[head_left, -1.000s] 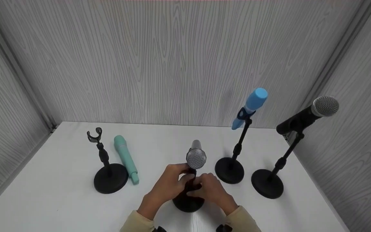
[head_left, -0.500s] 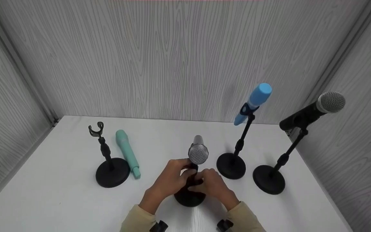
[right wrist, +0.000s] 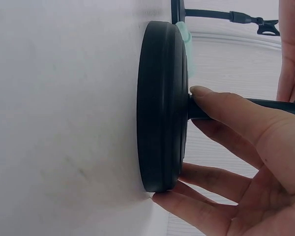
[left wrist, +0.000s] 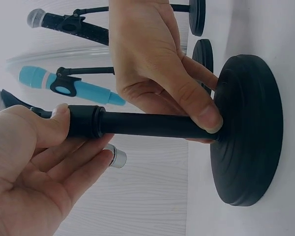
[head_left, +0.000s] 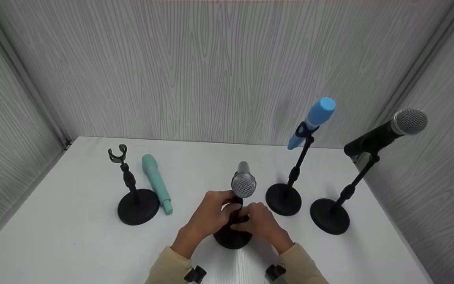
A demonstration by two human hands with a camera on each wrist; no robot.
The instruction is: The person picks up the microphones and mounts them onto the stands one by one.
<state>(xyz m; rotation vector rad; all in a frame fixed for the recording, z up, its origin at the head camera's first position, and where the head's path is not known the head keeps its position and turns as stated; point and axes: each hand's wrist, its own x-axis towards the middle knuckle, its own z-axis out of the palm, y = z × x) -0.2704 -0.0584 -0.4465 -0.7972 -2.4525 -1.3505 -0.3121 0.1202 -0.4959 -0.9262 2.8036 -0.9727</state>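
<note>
A silver microphone [head_left: 244, 185] sits in the holder of a black desk stand [head_left: 233, 239], its mesh head facing me. My left hand [head_left: 208, 215] grips the stand high up; in the left wrist view its thumb and fingers pinch the thick collar [left wrist: 83, 121] of the pole. Lower down, my right hand [head_left: 264, 224] holds the thin pole just above the round base [right wrist: 160, 108]. Its thumb lies against the pole, and its lower fingers reach to the base's edge. The base stands flat on the white table.
At left, a bare stand [head_left: 138, 207] with a forked clip is beside a mint-green microphone [head_left: 157, 183] lying on the table [head_left: 73, 236]. To the right, one stand carries a blue microphone [head_left: 318, 113], another a black microphone [head_left: 376, 136] with a silver head. Grey wood-grain panels [head_left: 195, 71] enclose the table.
The head view has tilted slightly down, so everything sits a little higher in it. Both hands keep their grips on the stand, and the stand stays in place.
</note>
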